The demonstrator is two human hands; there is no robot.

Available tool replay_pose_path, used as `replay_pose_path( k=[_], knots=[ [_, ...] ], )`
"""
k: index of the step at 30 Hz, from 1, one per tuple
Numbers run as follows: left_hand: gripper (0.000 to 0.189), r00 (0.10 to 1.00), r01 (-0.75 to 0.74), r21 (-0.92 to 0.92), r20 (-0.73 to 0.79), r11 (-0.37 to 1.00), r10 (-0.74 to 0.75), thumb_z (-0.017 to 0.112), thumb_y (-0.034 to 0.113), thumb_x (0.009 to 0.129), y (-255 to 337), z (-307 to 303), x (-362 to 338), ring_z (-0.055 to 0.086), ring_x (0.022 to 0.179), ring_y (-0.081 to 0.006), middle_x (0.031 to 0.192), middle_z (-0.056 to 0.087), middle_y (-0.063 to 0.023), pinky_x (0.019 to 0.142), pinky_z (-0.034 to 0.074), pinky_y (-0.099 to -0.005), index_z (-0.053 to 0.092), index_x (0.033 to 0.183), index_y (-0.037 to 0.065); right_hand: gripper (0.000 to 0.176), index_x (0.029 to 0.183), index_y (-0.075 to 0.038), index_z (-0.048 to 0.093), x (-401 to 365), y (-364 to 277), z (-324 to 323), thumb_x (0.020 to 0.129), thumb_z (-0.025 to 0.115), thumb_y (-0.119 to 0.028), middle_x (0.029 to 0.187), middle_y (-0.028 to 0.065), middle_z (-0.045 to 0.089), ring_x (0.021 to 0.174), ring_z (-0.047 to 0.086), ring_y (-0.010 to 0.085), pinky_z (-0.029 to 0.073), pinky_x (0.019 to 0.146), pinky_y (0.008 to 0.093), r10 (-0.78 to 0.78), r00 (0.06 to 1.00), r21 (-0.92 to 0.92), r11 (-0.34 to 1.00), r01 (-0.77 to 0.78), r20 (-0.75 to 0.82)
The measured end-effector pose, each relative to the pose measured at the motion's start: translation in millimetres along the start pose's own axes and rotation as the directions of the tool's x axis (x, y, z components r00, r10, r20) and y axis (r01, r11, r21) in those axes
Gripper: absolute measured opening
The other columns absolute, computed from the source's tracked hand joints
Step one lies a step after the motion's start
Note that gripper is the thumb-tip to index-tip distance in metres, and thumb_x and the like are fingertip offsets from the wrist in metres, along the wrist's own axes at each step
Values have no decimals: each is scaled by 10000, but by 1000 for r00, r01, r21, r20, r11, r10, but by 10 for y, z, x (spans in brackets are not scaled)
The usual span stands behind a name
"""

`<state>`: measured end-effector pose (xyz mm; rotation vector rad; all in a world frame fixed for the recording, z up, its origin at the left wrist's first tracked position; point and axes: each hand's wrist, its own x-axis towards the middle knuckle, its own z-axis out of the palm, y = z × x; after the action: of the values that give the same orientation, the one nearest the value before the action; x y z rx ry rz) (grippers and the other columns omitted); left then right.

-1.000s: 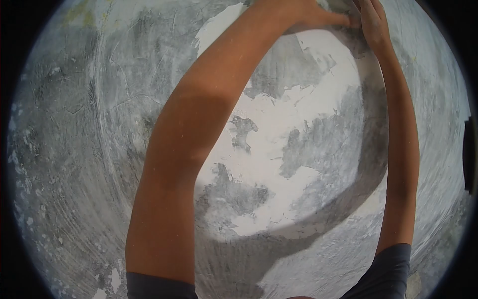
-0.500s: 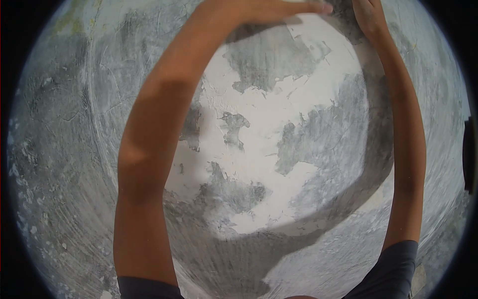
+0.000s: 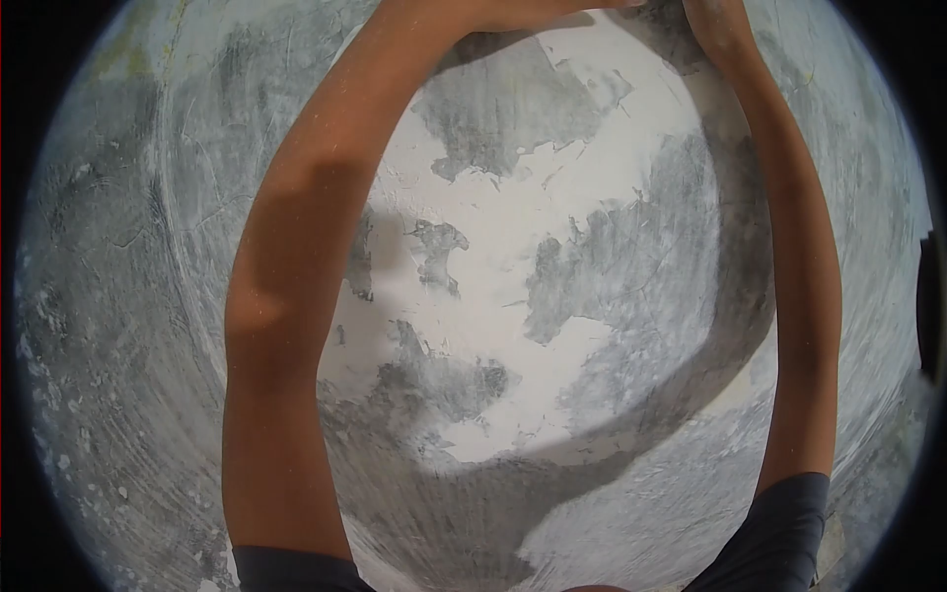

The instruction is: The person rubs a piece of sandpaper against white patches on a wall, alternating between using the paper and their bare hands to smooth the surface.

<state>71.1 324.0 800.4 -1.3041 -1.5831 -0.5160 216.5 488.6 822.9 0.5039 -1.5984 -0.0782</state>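
Both my arms reach up along a grey wall (image 3: pixel 197 257) with patches of smooth white plaster (image 3: pixel 503 237). My left hand (image 3: pixel 538 12) is cut off by the top edge, pointing right; only its lower side and a bit of a digit show. My right hand (image 3: pixel 720 30) is at the top edge too, right of the left one, with its fingers out of view. Whether either hand holds anything is hidden. Between the forearms, the white plaster has ragged edges and bare grey areas.
Shadows of my arms fall across the wall, darkest below and right of the white patch. White specks (image 3: pixel 64 461) dot the lower left. A dark object (image 3: pixel 927 306) stands at the right edge. My dark sleeves show at the bottom.
Both hands have gone slightly higher and left in view, so less of the left hand shows. The wall has shifted a little left in the picture.
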Motion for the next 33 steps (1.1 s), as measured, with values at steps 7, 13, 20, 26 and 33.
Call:
replay_pose_path(
  k=[7, 13, 20, 26, 33],
  knots=[
    [1399, 648, -365, 564, -417, 740, 638, 396, 985, 781, -143, 787, -317, 416, 1429, -524, 1620, 157, -422, 1100, 483, -516, 68, 1610, -93, 580, 1375, 77, 517, 51, 192, -22, 1096, 492, -431, 1370, 215, 561, 1346, 545, 304, 428, 1157, 426, -77, 997, 232, 970, 80, -19],
    [1350, 978, -119, 138, -154, 983, 140, 418, 962, 798, 5, 371, -362, 335, 1493, -455, 1679, 115, -326, 1072, 482, -452, 21, 1635, -20, 572, 1383, 76, 505, 17, 187, -66, 1101, 486, -421, 1358, 222, 569, 1334, 558, 307, 463, 1128, 443, -98, 995, 222, 970, 103, -31],
    [1266, 968, -134, 135, -196, 982, 159, 527, 861, 846, -2, 299, -610, 182, 1562, -438, 1672, 137, -334, 1255, 270, -498, 145, 1611, -73, 564, 1391, 78, 498, 20, 190, -88, 1100, 485, -405, 1348, 233, 582, 1325, 568, 316, 482, 1109, 448, -119, 993, 193, 974, 120, -15],
    [1319, 869, -396, 345, -158, 851, 469, 525, 871, 835, -215, 704, -768, 239, 1531, -492, 1629, 183, -398, 1244, 278, -525, 180, 1555, -179, 592, 1398, 84, 496, 12, 209, -58, 1098, 483, -426, 1365, 236, 572, 1332, 563, 323, 470, 1128, 452, -92, 995, 175, 980, 97, -39],
    [1375, 983, 60, 290, -183, 955, -6, 548, 907, 790, -119, 351, -999, 349, 1476, -513, 1547, 322, -440, 1218, 330, -477, 252, 1503, -231, 606, 1409, 96, 482, -13, 136, 16, 1094, 499, -421, 1399, 228, 552, 1343, 555, 327, 442, 1159, 438, -96, 990, 200, 973, 115, -101]
  ],
)
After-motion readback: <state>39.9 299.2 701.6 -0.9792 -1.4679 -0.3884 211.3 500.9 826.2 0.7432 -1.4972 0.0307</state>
